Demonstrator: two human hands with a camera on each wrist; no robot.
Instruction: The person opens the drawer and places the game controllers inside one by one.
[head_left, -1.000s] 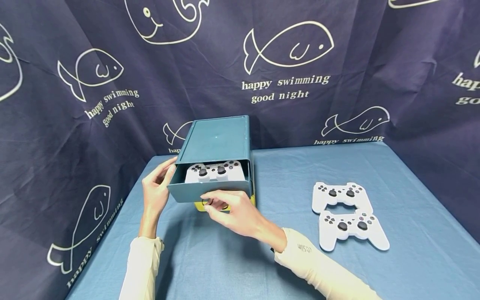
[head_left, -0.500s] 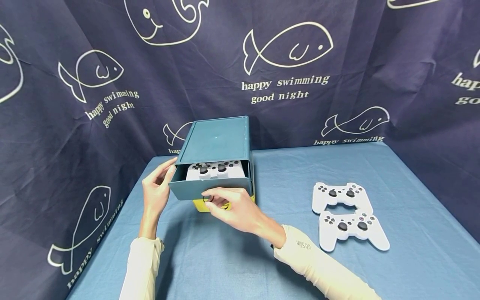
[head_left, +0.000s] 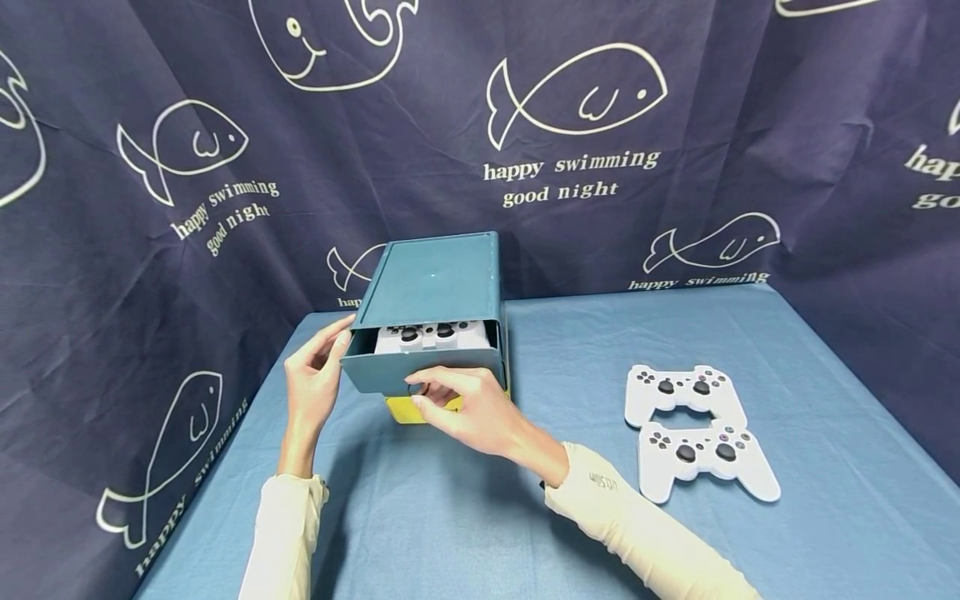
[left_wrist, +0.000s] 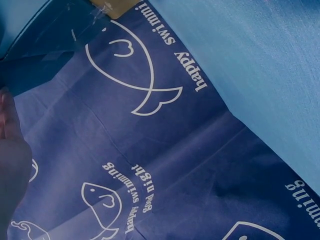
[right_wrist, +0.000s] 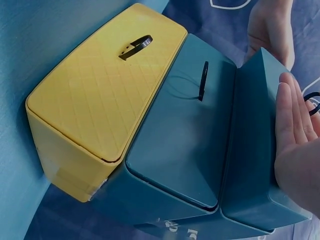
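Note:
A small teal drawer cabinet [head_left: 431, 279] stands at the back of the table. Its top drawer [head_left: 375, 372] is pulled partway out, holding a white game controller [head_left: 431, 340] partly hidden under the cabinet top. My right hand [head_left: 480, 412] presses this drawer's front, its fingers lying straight against it in the right wrist view. A black ring handle [right_wrist: 312, 102] pokes out beside the fingers; the thumb's contact with it is unclear. My left hand [head_left: 313, 375] rests at the cabinet's left front corner with fingers along the side.
Two more white game controllers, a rear one [head_left: 684, 390] and a front one [head_left: 707, 457], lie on the blue cloth to the right. Below the top drawer sit a teal drawer [right_wrist: 177, 135] and a yellow drawer [right_wrist: 102, 90]. Dark blue fish-print curtain [head_left: 577, 242] surrounds the table.
The top drawer has slid further into the cabinet with my right hand against its front, and less of the controller inside shows. My left hand has stayed in place.

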